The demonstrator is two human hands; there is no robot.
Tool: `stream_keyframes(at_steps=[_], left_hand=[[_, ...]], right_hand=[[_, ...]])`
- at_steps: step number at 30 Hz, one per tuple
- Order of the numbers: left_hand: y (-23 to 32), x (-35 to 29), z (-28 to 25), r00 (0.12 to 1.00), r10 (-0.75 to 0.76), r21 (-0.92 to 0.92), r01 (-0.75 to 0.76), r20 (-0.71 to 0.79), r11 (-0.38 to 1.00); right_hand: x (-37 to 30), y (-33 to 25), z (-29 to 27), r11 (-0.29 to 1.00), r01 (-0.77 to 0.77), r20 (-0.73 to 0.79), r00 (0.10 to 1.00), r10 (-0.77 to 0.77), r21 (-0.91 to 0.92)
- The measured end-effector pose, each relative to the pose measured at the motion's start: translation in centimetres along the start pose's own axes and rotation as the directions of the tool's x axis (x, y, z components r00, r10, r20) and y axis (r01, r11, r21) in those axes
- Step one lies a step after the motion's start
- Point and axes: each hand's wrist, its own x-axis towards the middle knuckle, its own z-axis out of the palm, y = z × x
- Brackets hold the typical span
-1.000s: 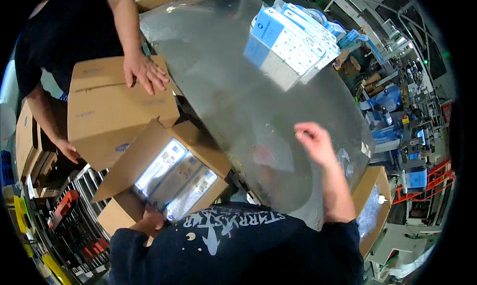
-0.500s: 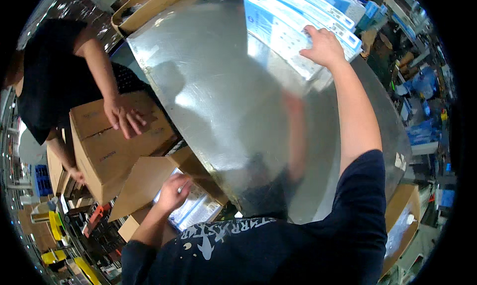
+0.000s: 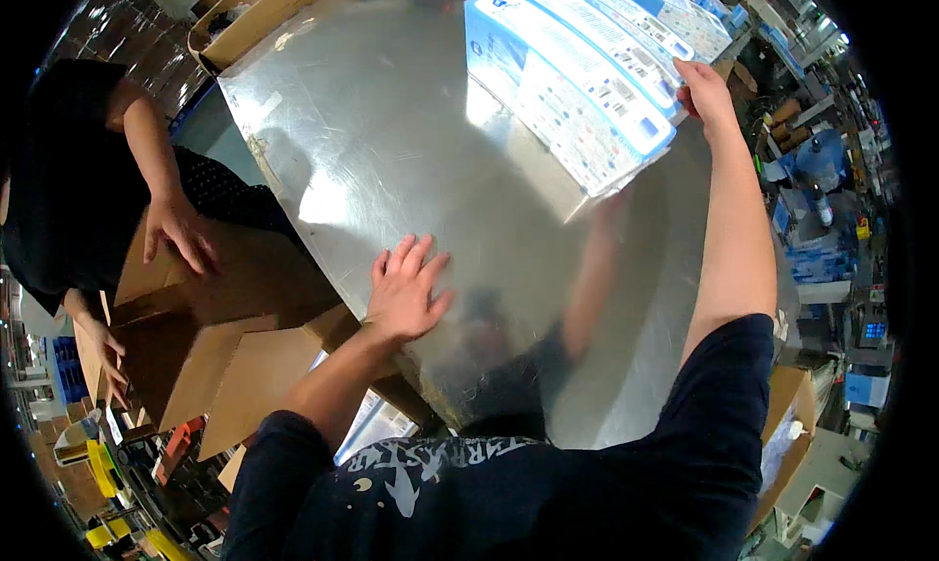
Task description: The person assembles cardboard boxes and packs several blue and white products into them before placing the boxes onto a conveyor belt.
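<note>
Several blue-and-white printed cardboard boxes (image 3: pixel 587 87) stand side by side in a row at the far right of a shiny metal table (image 3: pixel 391 160). My right hand (image 3: pixel 702 96) is at the near right end of the row, its fingers curled against the end of one box; its thumb is mostly hidden. Over the table's left edge reaches my left hand (image 3: pixel 406 292), empty, its fingers spread. Below my left forearm, an open brown carton (image 3: pixel 259 365) has its flaps up, and blue-and-white boxes (image 3: pixel 377 429) show inside, partly covered by my arm.
At the left, a co-worker in black has one hand (image 3: pixel 181 233) above another brown carton (image 3: pixel 147 346) and the other beside it. A long cardboard tray (image 3: pixel 249 23) lies at the far left table corner. By my right side stands a carton with clear plastic (image 3: pixel 782 444).
My left hand has come up from the open carton to the table, fingers spreading. My right hand has shifted to the row's right end. The boxes appear slightly closer, and the co-worker's carton looks tipped.
</note>
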Motion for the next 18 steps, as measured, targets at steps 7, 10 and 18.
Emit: stream_keyframes(at_steps=[7, 10, 18], left_hand=[[-0.1, -0.2, -0.3, 1.0, 0.003, -0.001, -0.003, 0.024, 1.0], [0.1, -0.1, -0.2, 1.0, -0.006, -0.022, 0.006, 0.028, 1.0], [0.5, -0.2, -0.8, 1.0, 0.009, -0.021, -0.009, 0.017, 1.0]], right_hand=[[6.0, 1.1, 2.1, 0.153, 0.186, -0.012, 0.597, -0.802, -0.971], [7.0, 0.6, 3.3, 0.192, 0.292, 0.049, 0.654, -0.755, -0.937], [3.9, -2.7, 5.6, 0.49, 0.305, 0.024, 0.867, -0.498, -0.817]])
